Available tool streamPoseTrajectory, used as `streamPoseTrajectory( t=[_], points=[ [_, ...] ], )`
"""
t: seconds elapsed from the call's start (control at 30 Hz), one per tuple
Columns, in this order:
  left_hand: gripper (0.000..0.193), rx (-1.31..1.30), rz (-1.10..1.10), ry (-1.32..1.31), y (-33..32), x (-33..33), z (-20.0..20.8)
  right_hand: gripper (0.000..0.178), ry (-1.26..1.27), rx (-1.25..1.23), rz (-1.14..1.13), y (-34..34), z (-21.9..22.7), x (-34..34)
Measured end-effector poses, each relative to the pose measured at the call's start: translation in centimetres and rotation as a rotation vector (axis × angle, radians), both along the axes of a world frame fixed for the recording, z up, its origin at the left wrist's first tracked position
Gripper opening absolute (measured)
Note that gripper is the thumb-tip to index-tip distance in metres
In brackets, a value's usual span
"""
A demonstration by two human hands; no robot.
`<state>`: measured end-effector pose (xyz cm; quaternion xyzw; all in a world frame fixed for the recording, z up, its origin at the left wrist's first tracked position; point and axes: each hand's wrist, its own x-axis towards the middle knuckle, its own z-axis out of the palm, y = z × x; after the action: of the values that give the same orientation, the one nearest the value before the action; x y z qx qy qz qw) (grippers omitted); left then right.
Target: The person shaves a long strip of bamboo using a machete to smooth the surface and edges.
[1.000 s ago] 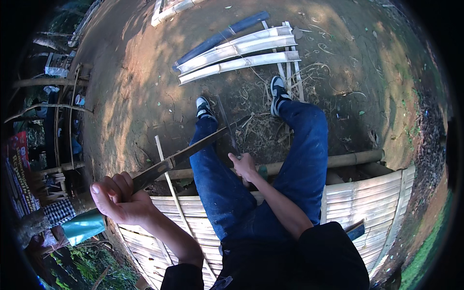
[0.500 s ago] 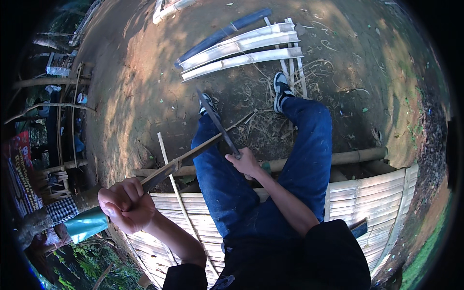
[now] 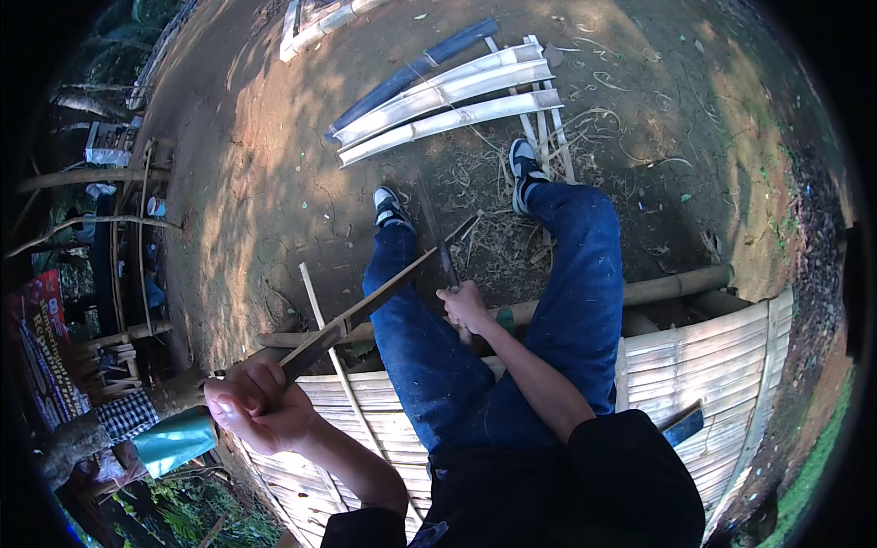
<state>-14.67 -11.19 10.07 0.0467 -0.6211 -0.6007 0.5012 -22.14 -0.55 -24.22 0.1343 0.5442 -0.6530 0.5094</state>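
My left hand (image 3: 260, 408) is closed around one end of a long bamboo strip (image 3: 370, 303). The strip slants up and away over my left thigh, its far end beyond my knee. In my right hand (image 3: 467, 307) is the handle of a long-bladed knife (image 3: 431, 212), held between my legs. Its dark blade points away from me and crosses the strip near the strip's far end; whether they touch I cannot tell.
I sit on a slatted bamboo platform (image 3: 690, 361) edged by a bamboo pole (image 3: 671, 288). A thin strip (image 3: 315, 306) leans at its front. Split bamboo lengths (image 3: 448, 119) and shavings lie on the ground ahead. A dark flat object (image 3: 685, 425) rests at my right.
The knife has swung to a steeper angle, its tip shifting right, off my left shoe. My left hand and the bamboo strip have moved slightly right and toward me.
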Motion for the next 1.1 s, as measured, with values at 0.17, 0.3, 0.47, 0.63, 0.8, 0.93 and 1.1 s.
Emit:
streamPoseTrajectory(
  t=[0.17,0.3,0.47,0.63,0.8,0.93,1.1],
  points=[
    [0.035,0.013,-0.026,0.016,-0.9,-0.4,0.3,0.042,0.664,0.114,0.207,0.3,0.5,-2.1],
    [0.039,-0.094,-0.701,-0.003,-3.2,-0.4,0.7,0.036,0.115,0.249,0.213,1.7,-2.8,-2.8],
    [0.035,-0.07,-0.355,0.013,-2.4,1.5,-0.2,0.034,0.375,0.187,0.316,1.5,2.9,-2.4],
    [0.035,0.014,-0.222,0.039,-2.9,1.0,-0.2,0.035,0.81,0.093,0.179,0.0,-0.9,-0.5],
    [0.037,0.112,-0.003,0.023,-3.3,1.4,0.1,0.032,0.019,0.509,0.231,1.7,-5.4,-1.7],
    [0.038,0.069,0.058,-0.001,-1.3,1.0,0.0,0.037,0.24,0.377,0.185,0.8,-2.7,-0.6],
    [0.042,0.13,0.205,0.035,-0.7,0.0,0.1,0.032,0.84,0.192,0.204,-0.1,-0.6,-0.8]
  ],
)
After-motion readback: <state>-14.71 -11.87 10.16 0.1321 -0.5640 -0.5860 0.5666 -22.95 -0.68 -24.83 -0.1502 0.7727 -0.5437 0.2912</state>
